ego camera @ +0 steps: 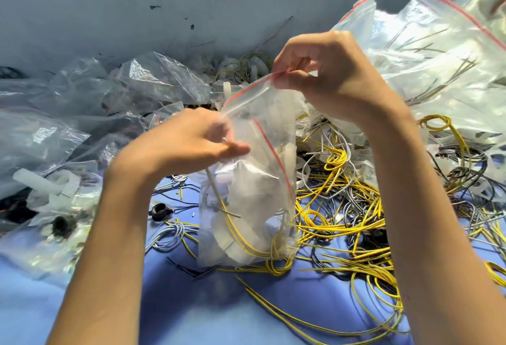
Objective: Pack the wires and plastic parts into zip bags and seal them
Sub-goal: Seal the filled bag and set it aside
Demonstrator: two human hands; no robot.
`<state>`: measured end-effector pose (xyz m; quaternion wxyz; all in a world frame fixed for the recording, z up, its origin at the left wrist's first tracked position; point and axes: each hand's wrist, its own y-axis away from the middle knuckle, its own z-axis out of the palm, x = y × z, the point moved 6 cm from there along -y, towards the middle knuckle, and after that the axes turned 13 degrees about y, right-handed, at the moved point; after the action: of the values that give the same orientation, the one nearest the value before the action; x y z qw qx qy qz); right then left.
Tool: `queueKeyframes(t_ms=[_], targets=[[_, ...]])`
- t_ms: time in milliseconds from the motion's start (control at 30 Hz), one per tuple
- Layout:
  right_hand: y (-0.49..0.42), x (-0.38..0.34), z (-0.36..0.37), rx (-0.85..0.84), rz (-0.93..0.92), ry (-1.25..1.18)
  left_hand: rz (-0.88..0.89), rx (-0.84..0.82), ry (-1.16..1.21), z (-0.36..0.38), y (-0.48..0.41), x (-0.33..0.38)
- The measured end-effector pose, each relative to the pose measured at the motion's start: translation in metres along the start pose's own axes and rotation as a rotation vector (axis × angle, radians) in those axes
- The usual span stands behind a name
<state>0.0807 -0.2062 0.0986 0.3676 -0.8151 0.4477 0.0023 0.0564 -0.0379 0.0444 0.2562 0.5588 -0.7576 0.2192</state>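
On the head view, the only one I have, the zip bag (pixel 246 207) hangs mid-frame over the blue worktop (pixel 191 303). Its bottom is down beside the loose yellow wires (pixel 342 221). Its long axis runs roughly upright with a slight tilt, the mouth pointing up and away from me and the closed end toward the worktop. Inside I make out white plastic parts (pixel 252 188) and yellow wire loops (pixel 246 243).

The right hand (pixel 328 76) pinches the right end of the red seal strip (pixel 252 88) between thumb and fingers (pixel 284 84). The left hand (pixel 186 142) holds the bag's left edge just below the mouth. Its thumb lies on the film, and its fingers are blurred but look curled onto the bag.

My judgement is that this bag is filled and sealing is the step in hand. One red lip sags down across the front, so the mouth looks open. The next move calls for bringing both lips level and pressing them together along the strip, with no wire caught across it. Filled bags (pixel 438 51) are heaped at the right.
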Motion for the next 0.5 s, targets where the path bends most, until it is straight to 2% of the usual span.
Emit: queueKeyframes(t_ms=[67,133,200,267,333,367,433,500], targets=[[0.001,0.001,0.006,-0.063,-0.005,-0.006,0.036,0.045,0.061,-0.002,-0.002,0.002],[0.006,0.005,0.016,-0.235,0.03,-0.087,0.079,0.121,0.184,-0.009,-0.002,0.004],[0.012,0.006,0.029,-0.436,0.075,-0.21,0.139,0.256,0.217,-0.019,0.0,0.01],[0.017,0.003,0.04,-0.558,0.089,-0.328,0.208,0.43,0.205,-0.027,0.003,0.017],[0.016,0.0,0.041,-0.555,0.049,-0.3,0.251,0.571,0.195,-0.033,0.007,0.022],[0.015,-0.001,0.039,-0.526,0.019,-0.23,0.257,0.586,0.192,-0.032,0.006,0.022],[0.014,0.001,0.038,-0.478,0.008,-0.12,0.239,0.525,0.202,-0.029,0.002,0.019],[0.014,0.003,0.043,-0.448,0.03,-0.134,0.226,0.486,0.211,-0.026,-0.001,0.014]])
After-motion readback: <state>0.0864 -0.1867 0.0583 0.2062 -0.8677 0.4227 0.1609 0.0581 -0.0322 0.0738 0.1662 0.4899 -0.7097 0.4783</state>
